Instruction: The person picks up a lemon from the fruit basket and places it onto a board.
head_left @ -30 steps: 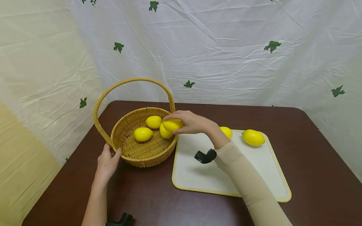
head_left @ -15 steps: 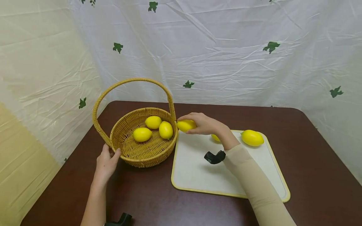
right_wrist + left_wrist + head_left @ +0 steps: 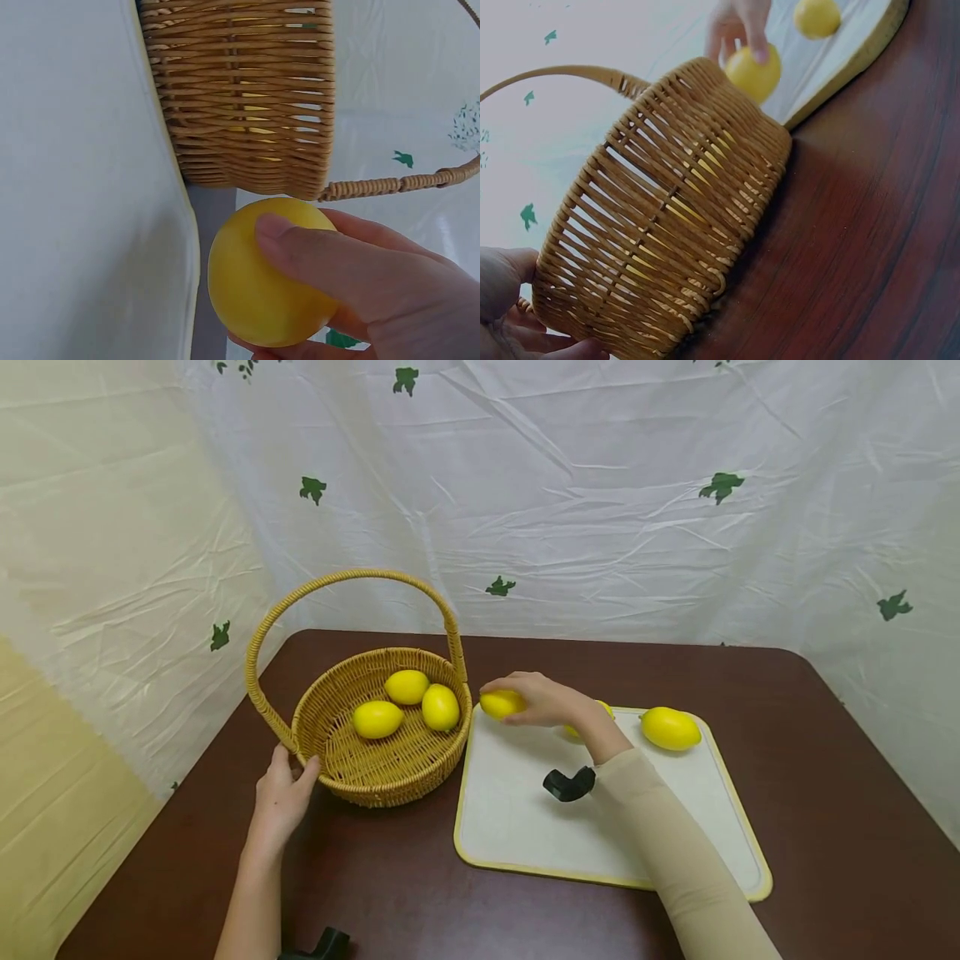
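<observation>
Head view: right hand [image 3: 546, 700] grips lemon [image 3: 498, 704]; left hand [image 3: 282, 793] holds basket [image 3: 393, 793].

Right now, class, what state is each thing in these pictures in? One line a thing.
Basket: standing on the table, handle up.
Three lemons: lying inside the basket.
Left hand: gripping the basket's side.
Right hand: holding a lemon.
Held lemon: outside the basket.
Middle lemon: on the board, partly hidden behind the wrist.
Far-right lemon: on the board, unheld.
Board: lying flat.
Curtain: hanging, wrinkled.
</observation>
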